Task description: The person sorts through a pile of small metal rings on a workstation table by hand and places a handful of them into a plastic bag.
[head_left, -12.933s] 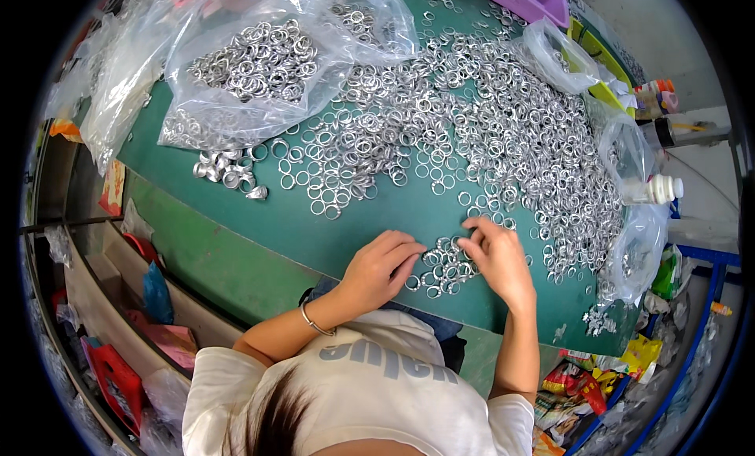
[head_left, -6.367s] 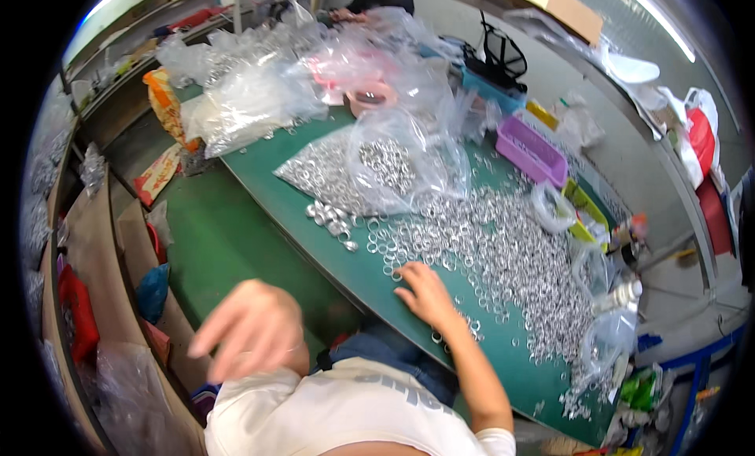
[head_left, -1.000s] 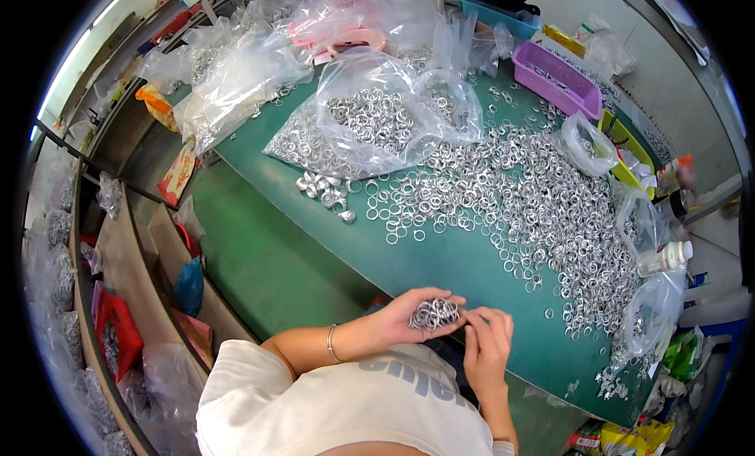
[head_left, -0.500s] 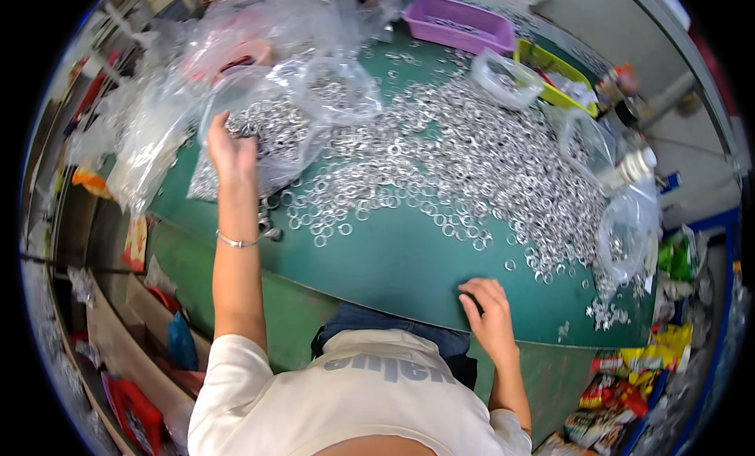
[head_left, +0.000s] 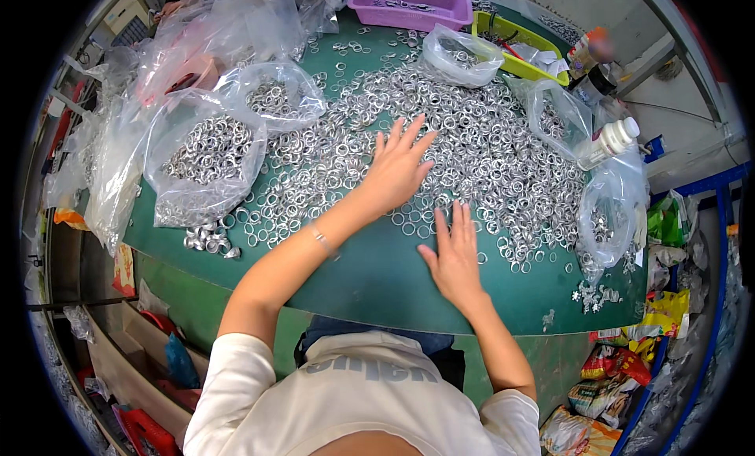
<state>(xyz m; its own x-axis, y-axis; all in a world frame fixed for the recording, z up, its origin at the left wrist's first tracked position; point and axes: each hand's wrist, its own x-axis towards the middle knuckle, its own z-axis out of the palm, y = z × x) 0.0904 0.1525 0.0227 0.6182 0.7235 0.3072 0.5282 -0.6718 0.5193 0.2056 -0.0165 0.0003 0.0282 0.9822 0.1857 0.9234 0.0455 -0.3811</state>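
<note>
Nearest the body, the right hand lies flat with fingers spread on the green worktop, at the near fringe of the metal rings. Farther out, the left hand presses open-palmed on the heap, gripping nothing. Beyond sit a ring-filled plastic bag and a purple tray. A broad sweep could, I judge, push rings off the worktop's near edge.

Our one head camera, worn above our own shoulders, facing steeply down, close over the green table, fisheye bending its edges, our forearms entering from below
</note>
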